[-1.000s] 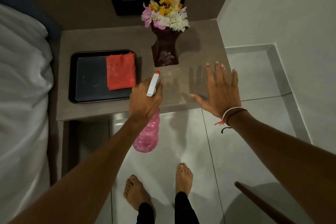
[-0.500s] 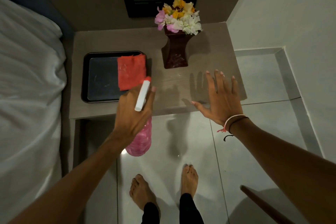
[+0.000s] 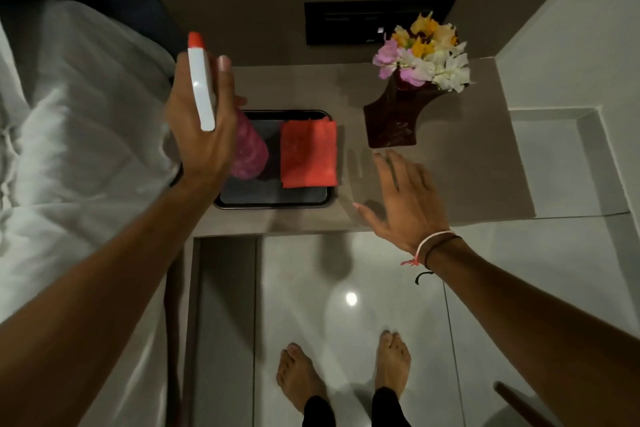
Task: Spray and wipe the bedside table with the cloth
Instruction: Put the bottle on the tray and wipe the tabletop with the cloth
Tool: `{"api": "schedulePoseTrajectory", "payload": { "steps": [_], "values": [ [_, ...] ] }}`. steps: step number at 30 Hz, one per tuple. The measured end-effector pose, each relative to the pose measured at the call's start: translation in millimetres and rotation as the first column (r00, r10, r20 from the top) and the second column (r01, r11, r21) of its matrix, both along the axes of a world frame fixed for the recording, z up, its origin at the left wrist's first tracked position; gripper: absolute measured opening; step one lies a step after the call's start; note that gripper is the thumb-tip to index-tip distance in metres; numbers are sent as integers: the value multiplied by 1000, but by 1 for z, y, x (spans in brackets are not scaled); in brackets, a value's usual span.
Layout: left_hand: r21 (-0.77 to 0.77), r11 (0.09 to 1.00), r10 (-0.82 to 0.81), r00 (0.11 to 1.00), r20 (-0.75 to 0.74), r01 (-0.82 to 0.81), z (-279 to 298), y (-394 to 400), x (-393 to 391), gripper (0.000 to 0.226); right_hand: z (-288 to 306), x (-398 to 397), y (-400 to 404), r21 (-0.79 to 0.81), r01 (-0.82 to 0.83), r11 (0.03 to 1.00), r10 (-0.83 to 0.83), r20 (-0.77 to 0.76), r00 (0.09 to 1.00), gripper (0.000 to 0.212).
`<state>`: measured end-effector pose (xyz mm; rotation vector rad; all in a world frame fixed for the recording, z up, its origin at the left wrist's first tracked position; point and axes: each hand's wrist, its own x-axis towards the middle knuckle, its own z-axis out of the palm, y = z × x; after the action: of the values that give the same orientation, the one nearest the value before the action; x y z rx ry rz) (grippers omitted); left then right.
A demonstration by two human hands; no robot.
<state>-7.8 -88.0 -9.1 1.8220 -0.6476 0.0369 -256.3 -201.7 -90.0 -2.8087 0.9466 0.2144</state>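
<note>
My left hand (image 3: 204, 135) grips a pink spray bottle (image 3: 250, 149) with a white head and red nozzle, raised above the left end of a black tray (image 3: 273, 199). A folded red cloth (image 3: 308, 154) lies in the right half of that tray. The tray rests on the grey bedside table (image 3: 450, 180). My right hand (image 3: 403, 204) hovers flat, fingers spread, over the table's front edge, to the right of the tray and just before the vase. It holds nothing.
A dark red vase (image 3: 394, 121) of pink, white and yellow flowers stands at the table's back right. White bedding (image 3: 69, 149) lies on the left. A black wall panel (image 3: 377, 21) sits behind. My bare feet (image 3: 343, 367) stand on glossy tiles below.
My left hand has carried the spray bottle up and left, from the table's front edge to above the tray. The view has swung left. My right hand stays spread near the front edge.
</note>
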Motion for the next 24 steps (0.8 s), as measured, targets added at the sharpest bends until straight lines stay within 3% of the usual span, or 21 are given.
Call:
{"api": "schedulePoseTrajectory", "payload": {
  "steps": [2, 6, 13, 18, 21, 24],
  "values": [
    [1, 1000, -28, 1000, 1, 28, -15, -5, 16, 21, -3, 23, -3, 15, -45, 999, 44, 52, 998, 77],
    [37, 997, -72, 997, -20, 73, -47, -3, 37, 20, -10, 71, -8, 70, -141, 988, 133, 104, 986, 59],
    [66, 993, -100, 995, -26, 101, -65, -7, 46, 25, -19, 141, -15, 142, -154, 978, 147, 60, 987, 61],
    [140, 979, -149, 989, 15, 145, -63, -7, 46, 57, -22, 172, -43, 279, -148, 949, 165, -39, 986, 83],
    [355, 921, -198, 978, 69, 161, -77, 7, 56, 100, -31, 186, -48, 309, -140, 941, 204, -185, 961, 97],
    [607, 793, -215, 956, 201, 51, -93, 28, 64, 128, -41, 194, -44, 236, -123, 964, 184, -255, 949, 101]
  ]
}}
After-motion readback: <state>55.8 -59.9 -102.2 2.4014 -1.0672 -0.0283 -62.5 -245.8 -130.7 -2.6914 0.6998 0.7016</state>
